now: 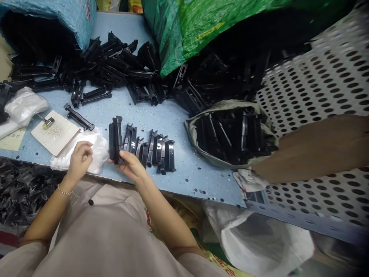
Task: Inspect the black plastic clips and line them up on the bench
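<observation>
My right hand (pixel 129 164) grips a black plastic part (pixel 115 138) by its lower end and holds it upright above the table's front edge. To its left, my left hand (pixel 81 159) hovers over a stack of clear plastic bags (pixel 96 152) with its fingers curled together; whether anything is pinched in them cannot be made out. Just right of the held part lies a row of similar black parts (pixel 157 150) on the blue speckled table (pixel 173 115). One more black part (pixel 79 116) rests beyond the bags, beside a white tile (pixel 54 132) with crumbs on it.
A large pile of black parts (pixel 115 63) covers the back of the table, below a blue sack (pixel 52 15) and a green sack (pixel 184 34). At right, a cloth bag (pixel 201 150) holds more parts beside a perforated metal panel (pixel 323 88). A white sack (pixel 265 246) hangs below.
</observation>
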A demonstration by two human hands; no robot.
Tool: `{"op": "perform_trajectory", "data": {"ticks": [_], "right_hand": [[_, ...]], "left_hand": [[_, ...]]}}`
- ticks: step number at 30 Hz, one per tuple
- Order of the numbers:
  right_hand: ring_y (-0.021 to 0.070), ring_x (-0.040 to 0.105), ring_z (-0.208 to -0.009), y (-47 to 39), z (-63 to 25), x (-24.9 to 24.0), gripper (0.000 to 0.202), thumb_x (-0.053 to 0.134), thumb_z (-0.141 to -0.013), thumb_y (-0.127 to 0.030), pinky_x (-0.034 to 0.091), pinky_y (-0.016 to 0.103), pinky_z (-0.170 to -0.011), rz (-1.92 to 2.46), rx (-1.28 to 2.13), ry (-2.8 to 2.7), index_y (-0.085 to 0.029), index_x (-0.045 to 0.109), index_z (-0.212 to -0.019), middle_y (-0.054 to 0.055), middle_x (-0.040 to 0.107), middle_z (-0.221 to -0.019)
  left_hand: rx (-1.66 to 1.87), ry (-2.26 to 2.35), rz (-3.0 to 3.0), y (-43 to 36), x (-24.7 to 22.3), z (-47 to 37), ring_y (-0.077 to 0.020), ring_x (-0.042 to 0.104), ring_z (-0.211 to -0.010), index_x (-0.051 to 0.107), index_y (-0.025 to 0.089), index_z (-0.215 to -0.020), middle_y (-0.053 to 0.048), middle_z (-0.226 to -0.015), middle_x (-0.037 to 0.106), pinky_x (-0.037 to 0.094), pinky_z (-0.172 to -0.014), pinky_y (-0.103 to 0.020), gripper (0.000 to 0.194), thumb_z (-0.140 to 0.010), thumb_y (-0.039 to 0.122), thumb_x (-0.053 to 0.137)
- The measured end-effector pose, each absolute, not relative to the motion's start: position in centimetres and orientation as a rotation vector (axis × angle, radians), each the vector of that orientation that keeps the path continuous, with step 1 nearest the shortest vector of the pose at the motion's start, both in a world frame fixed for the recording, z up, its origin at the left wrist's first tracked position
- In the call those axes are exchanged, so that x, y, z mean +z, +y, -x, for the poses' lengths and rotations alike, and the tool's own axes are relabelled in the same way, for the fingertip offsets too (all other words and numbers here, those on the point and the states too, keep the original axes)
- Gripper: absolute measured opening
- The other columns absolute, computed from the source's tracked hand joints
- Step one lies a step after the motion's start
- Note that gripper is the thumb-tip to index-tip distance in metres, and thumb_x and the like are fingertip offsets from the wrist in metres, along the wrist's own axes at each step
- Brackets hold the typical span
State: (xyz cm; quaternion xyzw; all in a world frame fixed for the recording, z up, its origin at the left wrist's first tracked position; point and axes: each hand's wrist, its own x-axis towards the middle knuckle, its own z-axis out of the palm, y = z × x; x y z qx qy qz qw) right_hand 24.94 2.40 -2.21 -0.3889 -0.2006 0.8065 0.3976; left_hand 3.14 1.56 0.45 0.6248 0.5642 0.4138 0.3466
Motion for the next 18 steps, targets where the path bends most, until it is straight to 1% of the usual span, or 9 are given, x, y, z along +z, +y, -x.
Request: {"op": "perform_trajectory", "data": {"ticks": [2, 4, 6, 8, 10, 11, 13, 15, 18], "right_hand": [[0.0185, 0.072, -0.074, 2.0, -25.0, -2.3, 0.036, 0.077, -0.075, -0.045, 0.056, 0.026, -0.063, 1.010, 2.009, -0.484, -0.015, 0.073, -0.095, 0.010, 0.077, -0.092], [0.0185, 0.072, -0.073, 1.7, -24.9, -2.4, 0.037, 0.076, -0.077, -0.047, 0.057, 0.028, -0.063, 1.038, 1.947, -0.476, -0.015, 0.073, -0.096, 0.010, 0.076, -0.098], [0.0187, 0.072, -0.073, 1.5, -25.1, -2.2, 0.038, 0.074, -0.077, -0.049, 0.057, 0.029, -0.064, 1.071, 1.893, -0.496, -0.016, 0.072, -0.096, 0.010, 0.076, -0.100], [0.0187, 0.072, -0.075, 1.2, -25.6, -1.6, 0.037, 0.075, -0.077, -0.048, 0.057, 0.029, -0.068, 1.108, 1.849, -0.538, -0.017, 0.072, -0.097, 0.010, 0.075, -0.101], [0.0173, 0.072, -0.074, 0.5, -26.6, -0.7, 0.038, 0.076, -0.076, -0.047, 0.056, 0.027, -0.066, 1.099, 1.819, -0.565, -0.017, 0.071, -0.098, 0.009, 0.075, -0.100], [0.0160, 0.071, -0.070, -0.1, -27.1, -0.2, 0.040, 0.075, -0.076, -0.049, 0.055, 0.025, -0.062, 1.048, 1.837, -0.575, -0.016, 0.071, -0.098, 0.009, 0.075, -0.098], [0.0136, 0.066, -0.057, -1.4, -28.0, 0.4, 0.049, 0.072, -0.075, -0.061, 0.050, 0.023, -0.050, 0.860, 1.991, -0.607, -0.015, 0.069, -0.092, 0.010, 0.074, -0.091], [0.0119, 0.060, -0.048, -2.9, -28.3, 0.2, 0.058, 0.065, -0.073, -0.070, 0.043, 0.021, -0.041, 0.666, 2.252, -0.627, -0.014, 0.066, -0.087, 0.010, 0.072, -0.084], [0.0097, 0.055, -0.045, -4.5, -27.8, -1.7, 0.060, 0.056, -0.078, -0.073, 0.038, 0.018, -0.037, 0.601, 2.571, -0.525, -0.013, 0.063, -0.083, 0.011, 0.071, -0.078]], "left_hand": [[0.915, 1.496, -1.886, 1.4, 0.7, -3.0, -0.0217, 0.060, -0.104, 0.070, 0.020, -0.094, -0.010, -0.123, 0.060, 0.049, -0.094, -0.039, 0.027, -0.080, 0.007, 0.051], [0.856, 1.559, -1.940, 1.6, 0.7, -3.1, -0.0224, 0.061, -0.105, 0.072, 0.020, -0.100, -0.010, -0.119, 0.064, 0.048, -0.097, -0.039, 0.034, -0.080, 0.005, 0.048], [0.917, 1.614, -1.818, 2.0, 0.6, -3.2, -0.0214, 0.064, -0.100, 0.072, 0.019, -0.100, -0.008, -0.108, 0.068, 0.051, -0.092, -0.036, 0.030, -0.083, 0.009, 0.049], [0.987, 1.630, -1.701, 2.4, 0.4, -3.4, -0.0195, 0.066, -0.092, 0.073, 0.018, -0.096, -0.007, -0.100, 0.070, 0.053, -0.085, -0.033, 0.022, -0.087, 0.017, 0.053], [0.994, 1.612, -1.681, 2.7, 0.2, -3.7, -0.0184, 0.066, -0.090, 0.074, 0.018, -0.098, -0.007, -0.100, 0.070, 0.052, -0.082, -0.031, 0.020, -0.089, 0.022, 0.056], [0.975, 1.595, -1.694, 2.7, 0.1, -3.9, -0.0176, 0.066, -0.089, 0.074, 0.018, -0.101, -0.008, -0.103, 0.070, 0.052, -0.082, -0.031, 0.022, -0.089, 0.022, 0.057], [0.904, 1.532, -1.708, 2.7, -0.1, -4.2, -0.0151, 0.064, -0.084, 0.072, 0.019, -0.113, -0.009, -0.113, 0.067, 0.052, -0.078, -0.029, 0.029, -0.087, 0.021, 0.058], [0.846, 1.440, -1.698, 2.7, -0.3, -4.2, -0.0124, 0.062, -0.078, 0.066, 0.021, -0.125, -0.010, -0.124, 0.064, 0.052, -0.072, -0.027, 0.040, -0.086, 0.020, 0.059], [0.786, 1.323, -1.739, 2.7, -0.3, -3.6, -0.0111, 0.062, -0.080, 0.050, 0.025, -0.144, -0.012, -0.144, 0.052, 0.053, -0.075, -0.027, 0.059, -0.086, 0.017, 0.057]]}}
